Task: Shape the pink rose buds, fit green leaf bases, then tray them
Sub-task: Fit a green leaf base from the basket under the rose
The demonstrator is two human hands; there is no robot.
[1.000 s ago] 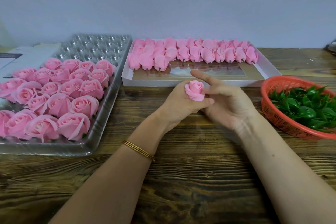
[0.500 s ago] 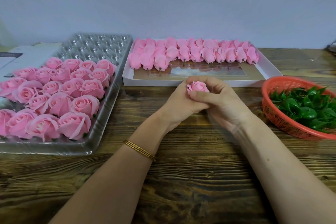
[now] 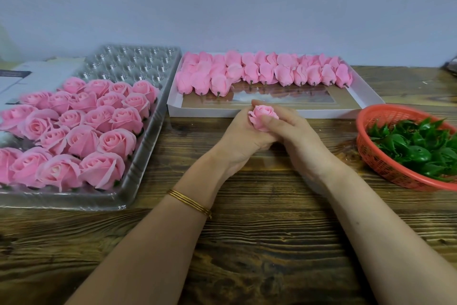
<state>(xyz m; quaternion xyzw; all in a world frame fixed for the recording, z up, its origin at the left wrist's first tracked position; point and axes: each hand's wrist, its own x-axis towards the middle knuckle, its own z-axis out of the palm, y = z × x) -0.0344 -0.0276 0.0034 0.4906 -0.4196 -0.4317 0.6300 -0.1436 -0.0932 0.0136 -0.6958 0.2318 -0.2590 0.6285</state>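
Note:
A pink rose bud (image 3: 262, 116) is held upright over the table's middle, between both hands. My left hand (image 3: 237, 141) cups it from below and the left. My right hand (image 3: 294, 131) wraps its right side, with the thumb pressed on the outer petals. The bud's base is hidden by my fingers. Closed pink buds (image 3: 267, 73) lie in rows in a white box (image 3: 368, 97) behind my hands. Green leaf bases (image 3: 418, 148) fill a red basket (image 3: 378, 163) at the right. Opened roses (image 3: 84, 131) stand in a clear plastic tray (image 3: 148, 131) at the left.
The tray's far rows of cups (image 3: 131, 62) hold nothing. A white carton (image 3: 29, 77) lies behind the tray at the far left. A grey wall runs along the back of the wooden table (image 3: 259, 243). A dark object (image 3: 451, 67) shows at the right edge.
My right hand, open beside the bud a second ago, has closed around it. Both hands shifted slightly forward and the outer petals look more spread.

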